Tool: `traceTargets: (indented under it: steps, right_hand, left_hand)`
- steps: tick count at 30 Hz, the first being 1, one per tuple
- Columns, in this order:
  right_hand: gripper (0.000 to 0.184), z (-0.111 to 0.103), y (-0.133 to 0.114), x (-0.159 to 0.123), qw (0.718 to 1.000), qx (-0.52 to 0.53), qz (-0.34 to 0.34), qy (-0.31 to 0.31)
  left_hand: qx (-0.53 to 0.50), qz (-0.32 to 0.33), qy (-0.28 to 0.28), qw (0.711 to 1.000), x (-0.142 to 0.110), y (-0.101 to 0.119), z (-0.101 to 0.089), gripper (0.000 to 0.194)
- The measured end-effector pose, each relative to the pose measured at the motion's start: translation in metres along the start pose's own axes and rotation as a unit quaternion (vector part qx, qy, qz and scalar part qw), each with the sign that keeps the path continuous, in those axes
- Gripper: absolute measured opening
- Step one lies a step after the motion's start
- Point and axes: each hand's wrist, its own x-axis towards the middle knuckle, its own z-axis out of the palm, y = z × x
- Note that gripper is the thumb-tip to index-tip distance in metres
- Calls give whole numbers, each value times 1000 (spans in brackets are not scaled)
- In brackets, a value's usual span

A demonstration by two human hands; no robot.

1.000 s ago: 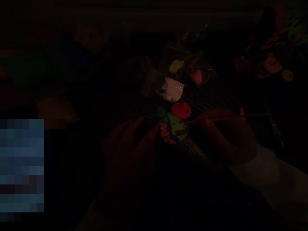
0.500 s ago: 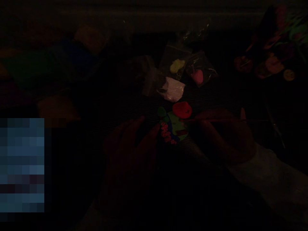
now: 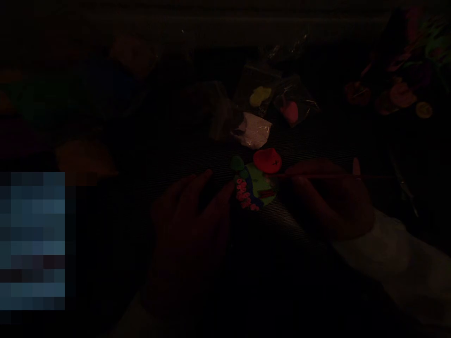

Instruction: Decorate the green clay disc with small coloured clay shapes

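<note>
In very dim light, a small round green clay figure (image 3: 264, 185) lies on the dark table. It bears a red cap-like piece (image 3: 267, 160), a dark blue band, a darker green knob (image 3: 237, 163) and a cluster of pink curls (image 3: 243, 195). My right hand (image 3: 329, 202) pinches a thin reddish stick (image 3: 317, 176), whose tip is at the figure's upper right face; whether it touches is hard to see. Beside the figure's left edge lies my left hand (image 3: 192, 220), fingers apart, its thumb tip against or very near the pink curls.
Behind the figure lie clear bags with white (image 3: 255, 131), yellow (image 3: 260, 96) and pink (image 3: 291, 112) clay. Coloured bags, one orange (image 3: 84, 157), spread at left. Small coloured pieces (image 3: 403, 95) sit far right, with a thin tool (image 3: 407, 192) nearer my right wrist.
The stick, tilted slightly a second ago, now lies nearly level, its tip still by the figure's face. The hands hardly move; the view has shifted a little.
</note>
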Motion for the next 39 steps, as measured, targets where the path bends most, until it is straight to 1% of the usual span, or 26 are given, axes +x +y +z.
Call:
traceTargets:
  steps: [3,6,10,11,14,17,21,24,32,35,39]
  right_hand:
    - [15,0,0,-1,1000,-6,6,18]
    - [15,-1,1,-3,1000,7,10,26]
    - [14,-3,2,-7,994,50,60,72]
    - [13,-3,2,-8,993,56,69,75]
    - [10,-4,3,-9,995,52,56,57]
    - [10,-3,4,-9,998,36,32,43]
    - [10,-2,5,-9,998,26,38,53]
    - [9,-3,4,-10,997,14,52,60]
    - [10,-3,2,-7,999,5,12,51]
    - [10,-2,2,-6,999,-7,4,51]
    - [10,-2,2,-6,999,-13,14,49]
  left_hand:
    - [-5,-7,-1,1000,0,1,-1,39]
    - [-10,5,5,1000,0,0,0,40]
    - [-7,-10,-1,1000,-1,-1,1,40]
    - [-6,-9,0,1000,-1,-1,2,40]
    - [-5,3,7,1000,-2,-2,2,40]
    - [-11,-6,6,1000,-1,-1,2,39]
    - [-13,-3,19,1000,-1,1,1,39]
    - [-6,-4,13,1000,0,1,1,39]
    - [0,22,29,999,-2,-5,4,40]
    - [-3,10,25,1000,-2,-2,2,39]
    - [-8,0,17,1000,-1,1,0,37]
